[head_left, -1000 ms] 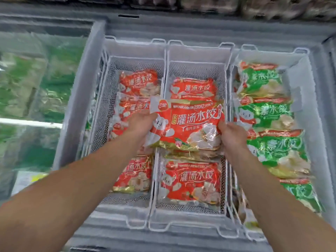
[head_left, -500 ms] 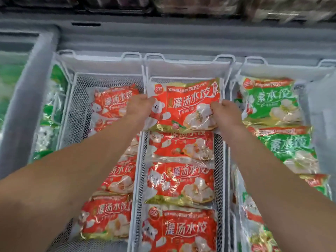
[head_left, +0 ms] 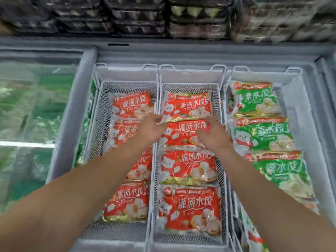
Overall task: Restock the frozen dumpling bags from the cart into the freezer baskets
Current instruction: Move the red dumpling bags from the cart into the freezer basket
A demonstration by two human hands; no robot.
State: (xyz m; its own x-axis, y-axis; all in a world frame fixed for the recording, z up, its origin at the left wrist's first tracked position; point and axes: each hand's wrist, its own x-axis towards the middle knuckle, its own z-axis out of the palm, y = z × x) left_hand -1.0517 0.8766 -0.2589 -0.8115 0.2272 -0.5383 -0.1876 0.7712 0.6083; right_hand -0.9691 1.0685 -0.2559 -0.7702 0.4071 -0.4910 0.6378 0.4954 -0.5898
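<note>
The farthest red dumpling bag (head_left: 188,106) lies flat at the 12 o'clock end of the middle freezer basket (head_left: 190,240), heading a row of red bags. Just at its 6 o'clock edge hover both hands: the left hand (head_left: 149,129) with a wide grip, fingers relaxed, fingertips at the bag's lower left corner; the right hand (head_left: 212,134) likewise loose, holding nothing, above the second red bag (head_left: 183,133). At 9 o'clock the left basket (head_left: 116,84) holds more red bags; at 3 o'clock lie green dumpling bags (head_left: 258,100). Dark trays (head_left: 138,17) are stacked beyond.
</note>
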